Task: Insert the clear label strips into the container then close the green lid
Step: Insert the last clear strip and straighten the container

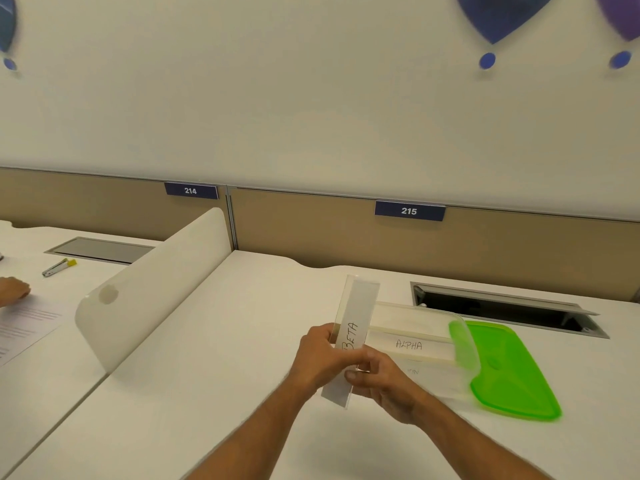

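Note:
Both hands hold a clear label strip marked BETA, tilted almost upright above the desk. My left hand grips its left edge and my right hand pinches its lower right edge. Just right of the hands sits the clear container, open, with a strip marked ALPHA lying inside. The green lid lies flat on the desk against the container's right side.
A white curved divider stands to the left. An open cable hatch is set in the desk behind the container. On the neighbouring desk are papers, a small tool and another person's hand.

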Motion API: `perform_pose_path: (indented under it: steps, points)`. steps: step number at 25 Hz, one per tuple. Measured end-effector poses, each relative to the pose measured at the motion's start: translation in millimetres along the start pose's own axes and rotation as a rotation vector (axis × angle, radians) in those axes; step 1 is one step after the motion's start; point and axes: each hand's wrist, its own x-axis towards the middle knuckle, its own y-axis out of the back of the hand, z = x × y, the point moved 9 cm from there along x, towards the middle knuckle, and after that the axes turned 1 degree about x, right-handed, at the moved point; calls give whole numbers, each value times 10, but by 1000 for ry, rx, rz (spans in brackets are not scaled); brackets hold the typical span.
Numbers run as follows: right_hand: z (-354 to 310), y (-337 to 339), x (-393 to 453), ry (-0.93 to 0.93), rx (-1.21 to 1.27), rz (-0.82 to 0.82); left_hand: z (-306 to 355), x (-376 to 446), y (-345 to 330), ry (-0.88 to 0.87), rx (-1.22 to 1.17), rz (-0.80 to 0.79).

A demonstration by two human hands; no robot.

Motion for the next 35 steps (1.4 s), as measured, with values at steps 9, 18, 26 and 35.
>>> perform_pose_path:
  steps: [9, 18, 26, 35]
  points:
    - [-780, 627, -229, 251, -34, 257, 245, 118, -5, -65, 403, -48]
    - [-1177, 1040, -358, 209, -768, 275, 449, 216, -202, -179, 716, -112]
    - [-1230, 1387, -449, 177, -881, 355, 577, 493, -226, -271, 801, -232]
    - [-1276, 2063, -641, 232, -597, 600, 646, 843, -142, -370, 559, -111]
